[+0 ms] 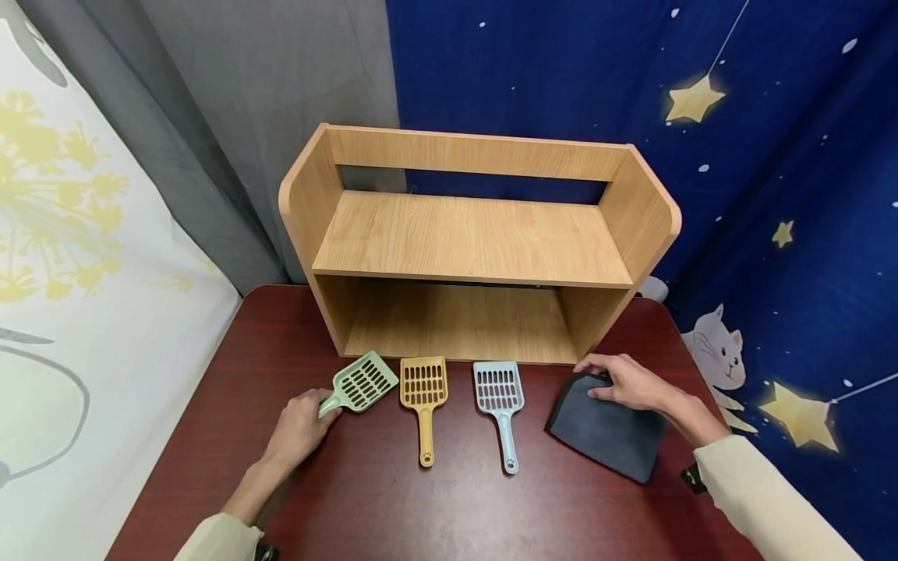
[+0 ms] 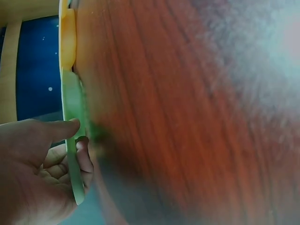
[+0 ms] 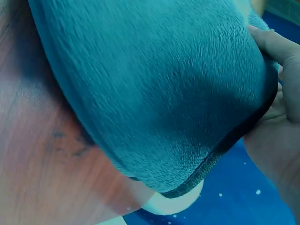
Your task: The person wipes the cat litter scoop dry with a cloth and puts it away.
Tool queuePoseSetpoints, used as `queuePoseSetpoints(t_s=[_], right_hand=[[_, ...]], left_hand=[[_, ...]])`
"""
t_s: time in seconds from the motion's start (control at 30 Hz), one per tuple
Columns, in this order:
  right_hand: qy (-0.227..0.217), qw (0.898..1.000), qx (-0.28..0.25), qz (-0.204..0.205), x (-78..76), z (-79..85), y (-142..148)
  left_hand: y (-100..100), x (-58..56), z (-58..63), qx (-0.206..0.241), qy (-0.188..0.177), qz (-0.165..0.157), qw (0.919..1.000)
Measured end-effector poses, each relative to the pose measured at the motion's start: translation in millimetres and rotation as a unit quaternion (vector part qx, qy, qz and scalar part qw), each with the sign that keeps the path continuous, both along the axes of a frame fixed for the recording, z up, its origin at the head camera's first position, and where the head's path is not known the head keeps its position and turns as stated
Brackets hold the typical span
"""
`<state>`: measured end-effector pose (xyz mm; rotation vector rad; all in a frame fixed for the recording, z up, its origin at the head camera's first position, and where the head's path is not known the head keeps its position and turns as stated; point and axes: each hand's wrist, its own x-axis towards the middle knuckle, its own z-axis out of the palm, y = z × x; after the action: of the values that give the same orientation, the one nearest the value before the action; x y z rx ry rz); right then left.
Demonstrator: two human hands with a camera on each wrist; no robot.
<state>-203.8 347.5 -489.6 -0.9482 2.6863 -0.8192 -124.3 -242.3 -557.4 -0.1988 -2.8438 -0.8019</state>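
Green scoop risk: my left hand pinches the green scoop by its handle alone, thumb against fingers, so a twist could swing its head into the yellow scoop just beside it.
Dark cloth risk: my right hand grips only one rim of the dark cloth; being soft, it could sag, slip, or brush the blue scoop aside.
Where: green scoop toward the counter's left edge, dark cloth near its right edge, shelf behind.
Green scoop look: pale green, slotted head, slim handle.
Dark cloth look: slate-coloured, fuzzy, darker along its trim.
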Motion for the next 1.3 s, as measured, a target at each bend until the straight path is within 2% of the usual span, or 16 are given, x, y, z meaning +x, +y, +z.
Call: queuePoseSetpoints(t_s=[0.17,0.33,0.57,0.83,0.97,1.1,1.3], right_hand=[[0.001,1.000,-0.017,0.004,5.1,13.6,6],[-0.012,0.999,-0.051,0.008,10.0,24.7,12],[-0.012,0.995,-0.098,0.005,13.4,39.2,12],[-0.016,0.992,-0.125,0.005,15.9,53.5,2],[-0.027,0.991,-0.129,-0.015,17.0,58.0,-4],[-0.015,0.989,-0.136,-0.049,18.9,62.9,-9],[-0.040,0.977,-0.192,-0.082,21.4,71.1,-21]], left_hand=[[-3,1.3,7.9,-0.004,0.016,-0.010,0.9998],[-2,-2.1,19.6,-0.007,0.035,-0.027,0.9990],[7,-13.9,44.2,-0.010,0.028,-0.068,0.9972],[31,-30.1,67.6,-0.014,0.025,-0.113,0.9932],[44,-36.8,77.9,-0.015,0.027,-0.143,0.9893],[55,-40.7,87.7,-0.022,0.030,-0.175,0.9839],[71,-47.5,96.3,-0.027,0.034,-0.216,0.9754]])
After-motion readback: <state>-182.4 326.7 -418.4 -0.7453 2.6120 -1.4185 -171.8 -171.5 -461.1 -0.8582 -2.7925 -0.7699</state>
